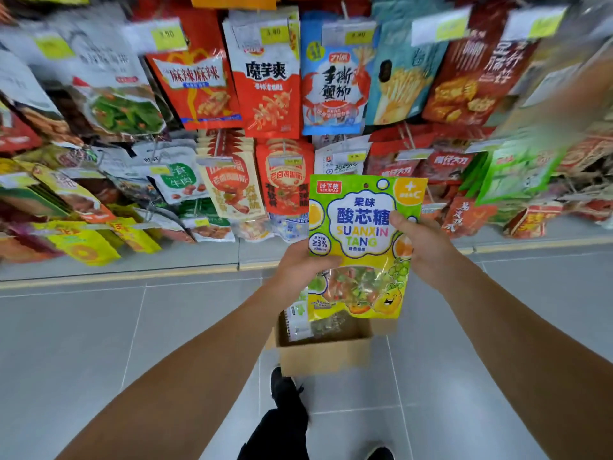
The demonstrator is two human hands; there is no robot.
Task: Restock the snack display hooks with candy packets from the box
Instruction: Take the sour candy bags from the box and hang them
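Observation:
A green and yellow candy packet (361,227) stands upright in front of the snack display, held by both hands. My left hand (298,265) grips its lower left edge, thumb across the front. My right hand (419,242) grips its right edge at mid height. The packet's hang hole is at the top centre. Below it on the floor sits an open cardboard box (323,355) with more candy packets (300,318) standing inside. The packet covers part of the box's opening.
The display wall (265,94) is crowded with hanging snack packets and price tags on hooks. A low shelf base (132,260) runs along the grey tiled floor. My dark shoe (282,383) is just behind the box.

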